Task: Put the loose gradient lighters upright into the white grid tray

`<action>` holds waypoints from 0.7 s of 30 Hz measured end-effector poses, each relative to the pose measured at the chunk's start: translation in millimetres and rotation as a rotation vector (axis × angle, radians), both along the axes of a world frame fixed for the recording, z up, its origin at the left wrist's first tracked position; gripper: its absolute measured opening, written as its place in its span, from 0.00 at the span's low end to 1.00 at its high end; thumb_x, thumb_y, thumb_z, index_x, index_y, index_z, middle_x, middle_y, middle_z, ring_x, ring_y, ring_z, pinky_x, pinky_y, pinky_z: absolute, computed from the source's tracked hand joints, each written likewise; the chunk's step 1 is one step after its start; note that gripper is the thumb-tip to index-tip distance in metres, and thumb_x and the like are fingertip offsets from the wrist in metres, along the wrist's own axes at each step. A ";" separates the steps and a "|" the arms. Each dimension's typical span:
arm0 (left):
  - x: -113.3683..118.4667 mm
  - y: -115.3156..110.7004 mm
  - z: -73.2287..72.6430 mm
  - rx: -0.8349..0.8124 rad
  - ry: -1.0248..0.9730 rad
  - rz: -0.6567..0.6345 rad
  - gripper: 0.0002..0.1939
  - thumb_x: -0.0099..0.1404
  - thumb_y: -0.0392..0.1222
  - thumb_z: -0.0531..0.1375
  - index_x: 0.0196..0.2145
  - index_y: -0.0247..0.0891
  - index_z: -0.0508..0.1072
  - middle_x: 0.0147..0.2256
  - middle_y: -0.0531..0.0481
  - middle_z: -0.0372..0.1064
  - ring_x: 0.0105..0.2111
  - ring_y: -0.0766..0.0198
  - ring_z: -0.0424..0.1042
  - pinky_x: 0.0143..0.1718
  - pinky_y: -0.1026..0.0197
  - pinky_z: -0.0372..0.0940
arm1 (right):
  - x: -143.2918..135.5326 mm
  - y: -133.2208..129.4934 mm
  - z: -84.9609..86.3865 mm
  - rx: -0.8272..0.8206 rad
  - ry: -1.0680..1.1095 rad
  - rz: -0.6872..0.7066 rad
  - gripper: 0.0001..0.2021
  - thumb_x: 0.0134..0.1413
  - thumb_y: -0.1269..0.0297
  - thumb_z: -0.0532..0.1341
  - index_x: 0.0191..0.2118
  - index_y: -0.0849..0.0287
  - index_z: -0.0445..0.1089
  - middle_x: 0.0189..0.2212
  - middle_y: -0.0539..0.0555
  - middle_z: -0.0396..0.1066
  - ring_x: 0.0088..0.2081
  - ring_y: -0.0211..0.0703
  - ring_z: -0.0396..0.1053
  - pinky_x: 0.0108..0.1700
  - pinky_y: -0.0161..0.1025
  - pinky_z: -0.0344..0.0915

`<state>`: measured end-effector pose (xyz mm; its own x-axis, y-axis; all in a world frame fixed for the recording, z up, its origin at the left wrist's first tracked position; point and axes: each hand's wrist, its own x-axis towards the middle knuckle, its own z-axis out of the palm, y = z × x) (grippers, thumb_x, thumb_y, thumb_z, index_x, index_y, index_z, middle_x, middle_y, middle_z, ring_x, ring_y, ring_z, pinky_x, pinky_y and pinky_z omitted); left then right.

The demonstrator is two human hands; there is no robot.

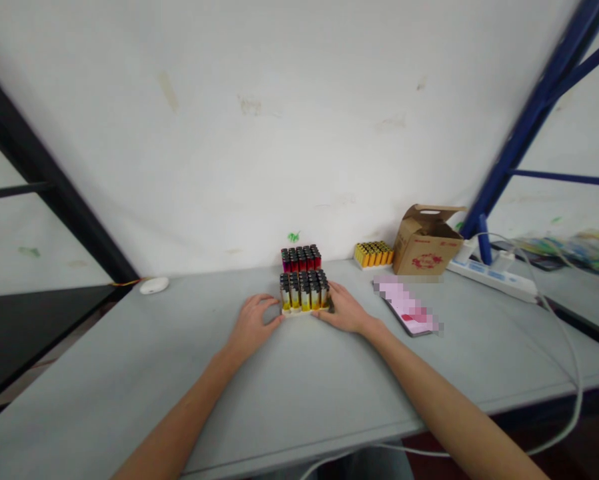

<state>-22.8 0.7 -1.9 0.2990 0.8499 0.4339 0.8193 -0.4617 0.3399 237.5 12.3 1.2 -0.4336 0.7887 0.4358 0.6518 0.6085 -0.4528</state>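
Observation:
A white tray of lighters (304,298) stands upright on the grey table, its lighters yellow and clear with black tops. At its left end is my left hand (252,325), fingers curved, with the thumb at the front corner and fingertips along the side. My right hand (347,309) wraps the right end, thumb across the front edge; a small dark patch shows beside its fingers, too blurred to name. Both hands grip the tray between them. Directly behind it, a second group of lighters (301,259), purple to red with black tops, is partly hidden by the front tray.
By the wall is a tray of yellow cylinders (373,255), beside an open cardboard box (426,247). A phone (407,307) lies right of my hand. A power strip (494,279) with white cables sits farther right; a white oval case (154,285) rests at left.

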 end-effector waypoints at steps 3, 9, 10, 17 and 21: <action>-0.6 1.2 -1.5 0.000 0.002 0.012 0.20 0.59 0.49 0.60 0.47 0.36 0.73 0.47 0.42 0.70 0.49 0.52 0.67 0.55 0.48 0.60 | -0.1 1.2 -0.7 -0.002 -0.031 0.001 0.28 0.52 0.54 0.62 0.55 0.64 0.62 0.54 0.64 0.65 0.56 0.54 0.60 0.59 0.50 0.56; 0.2 3.7 -6.7 0.021 0.008 0.024 0.22 0.61 0.51 0.58 0.47 0.33 0.71 0.48 0.39 0.69 0.50 0.50 0.66 0.55 0.46 0.60 | -0.8 0.5 2.9 -0.036 -0.045 0.025 0.23 0.53 0.55 0.62 0.51 0.62 0.63 0.50 0.62 0.66 0.53 0.52 0.62 0.55 0.47 0.59; 0.1 3.8 -7.4 0.026 0.009 0.015 0.21 0.62 0.51 0.58 0.47 0.33 0.72 0.47 0.39 0.69 0.50 0.50 0.66 0.55 0.46 0.60 | -0.9 0.3 3.3 -0.038 -0.044 0.025 0.23 0.53 0.55 0.62 0.51 0.62 0.63 0.50 0.62 0.66 0.53 0.52 0.62 0.55 0.47 0.59; -2.3 2.2 -8.3 0.038 0.046 -0.010 0.20 0.62 0.51 0.58 0.46 0.35 0.73 0.47 0.40 0.68 0.50 0.50 0.66 0.55 0.45 0.60 | 0.4 1.4 1.6 -0.038 -0.035 0.023 0.23 0.53 0.54 0.62 0.51 0.62 0.64 0.49 0.62 0.67 0.53 0.53 0.62 0.56 0.48 0.58; -2.2 2.3 -10.0 0.022 0.091 0.013 0.21 0.63 0.51 0.57 0.47 0.34 0.72 0.48 0.39 0.68 0.50 0.50 0.65 0.55 0.44 0.60 | 0.9 1.9 0.1 -0.023 -0.029 0.031 0.25 0.53 0.54 0.62 0.53 0.63 0.62 0.50 0.63 0.66 0.54 0.53 0.62 0.56 0.49 0.59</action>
<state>-25.0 3.0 -11.9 0.3271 0.8444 0.4242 0.8521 -0.4577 0.2540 238.4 14.3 1.2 -0.4700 0.7843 0.4050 0.6457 0.6183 -0.4480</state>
